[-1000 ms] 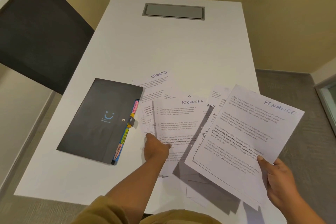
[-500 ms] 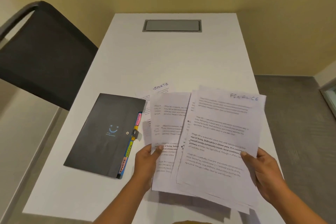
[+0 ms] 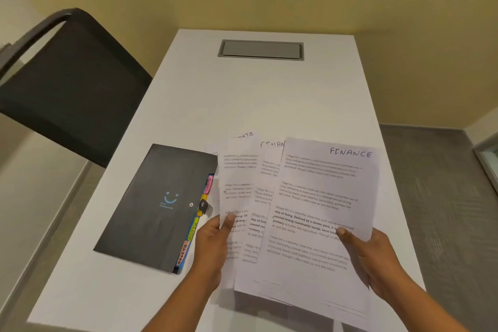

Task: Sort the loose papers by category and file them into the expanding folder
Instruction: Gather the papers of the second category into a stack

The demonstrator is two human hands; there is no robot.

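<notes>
Both hands are up over the near end of the white table (image 3: 269, 94), holding a fanned bunch of printed papers (image 3: 296, 224) between them. The left hand (image 3: 213, 248) has its thumb pressed on the front of the leftmost sheet with the fingers tucked behind, so it's pinched on the left edge of the fan. The right hand (image 3: 377, 259) does the same on the right edge, thumb on top of the front sheet (image 3: 323, 197), the one with FINANCE handwritten in its top right corner. The sheet just behind it shows part of the same word. One more sheet (image 3: 244, 135) peeks out past the far edge of the fan, with letters that look like the end of SPORTS, can't tell if it's in the held bunch or lying on the table. The expanding folder (image 3: 159, 207) lies flat and closed on the table just left of the papers, dark cover with a little blue smiley, coloured index tabs (image 3: 192, 229) sticking out along its right edge, close to the left hand. Far end of the table has a grey cable hatch (image 3: 260, 49), and a black chair (image 3: 62, 83) sits off to the left.
</notes>
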